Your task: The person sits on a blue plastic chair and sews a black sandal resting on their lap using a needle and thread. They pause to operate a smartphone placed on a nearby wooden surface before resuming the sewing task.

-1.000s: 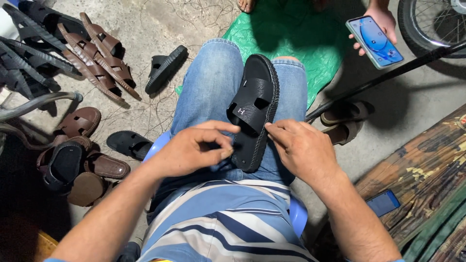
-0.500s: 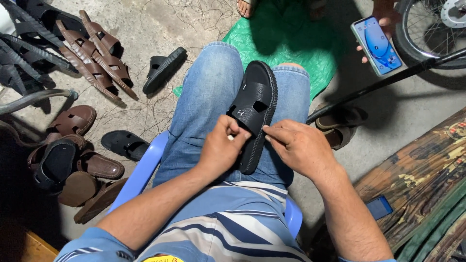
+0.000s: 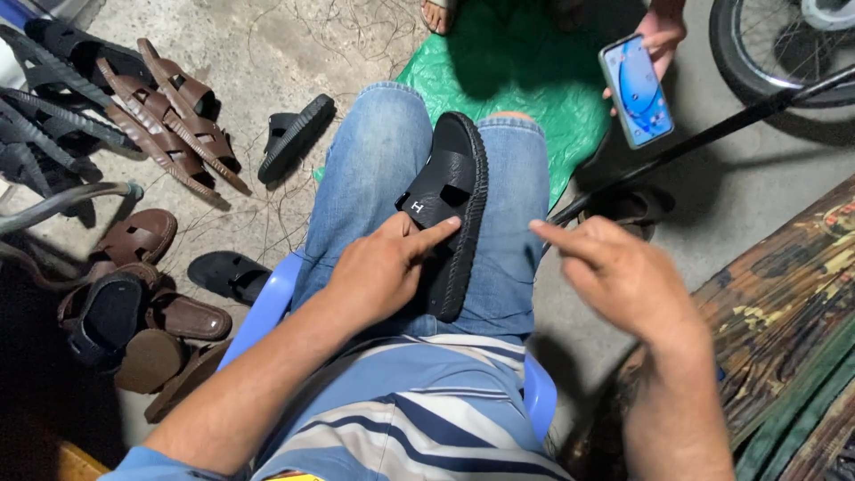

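From the head camera, a black slide sandal (image 3: 450, 209) lies lengthwise on the person's lap, resting on the jeans (image 3: 374, 169) between the two thighs, toe end pointing away from the body. The left hand (image 3: 378, 267) rests on the sandal's near half: its forefinger stretches across the strap just below the small metal buckle, the thumb lies alongside, and the other fingers curl loosely under, pressing on the sandal rather than clamped round it. The right hand (image 3: 628, 281) hovers off to the right, clear of the sandal, forefinger pointing towards it, remaining fingers loosely bent and empty. Brown sandals (image 3: 174, 111) and more black ones lie scattered on the concrete floor to the left. Another person's hand (image 3: 661, 34) holds a phone (image 3: 635, 89) above the green tarp (image 3: 525, 80).
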